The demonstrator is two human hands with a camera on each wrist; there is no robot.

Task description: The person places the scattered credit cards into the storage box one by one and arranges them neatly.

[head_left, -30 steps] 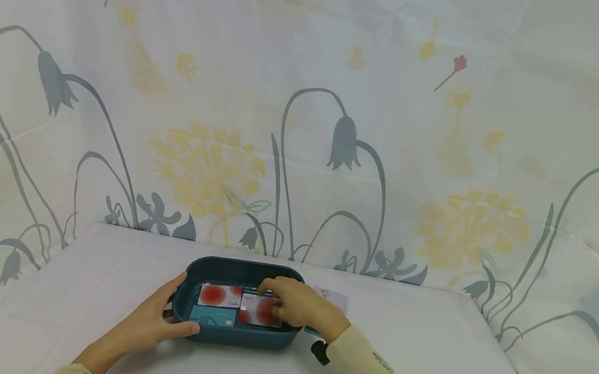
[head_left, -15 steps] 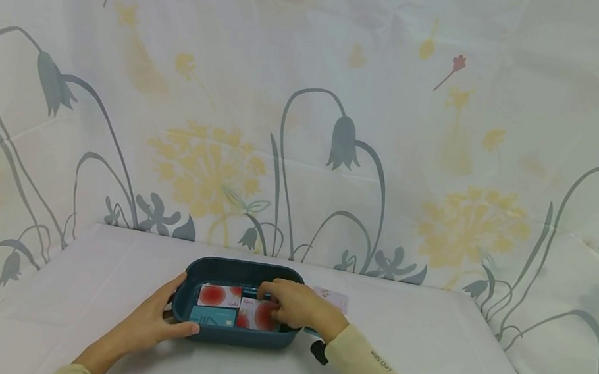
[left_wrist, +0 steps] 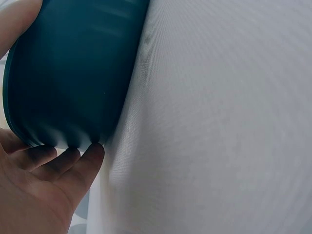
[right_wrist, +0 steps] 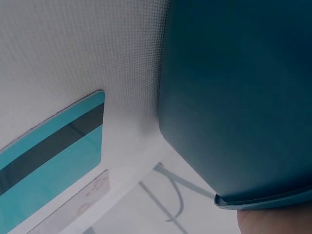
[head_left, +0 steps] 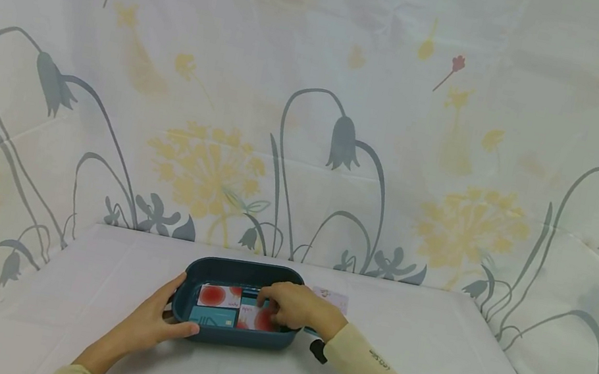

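Stretching crosswise, the tray [head_left: 243, 338] is gripped by the left hand [head_left: 150, 319], the right hand's [head_left: 295, 305] hold unclear.

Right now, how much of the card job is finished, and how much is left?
Looks done: a red-dotted card and a teal card lie in the box. In hand: the right hand has its fingers at a second red-dotted card inside, while the left hand holds the box's end. Probably left: the striped teal card and pale patterned card outside on the table.
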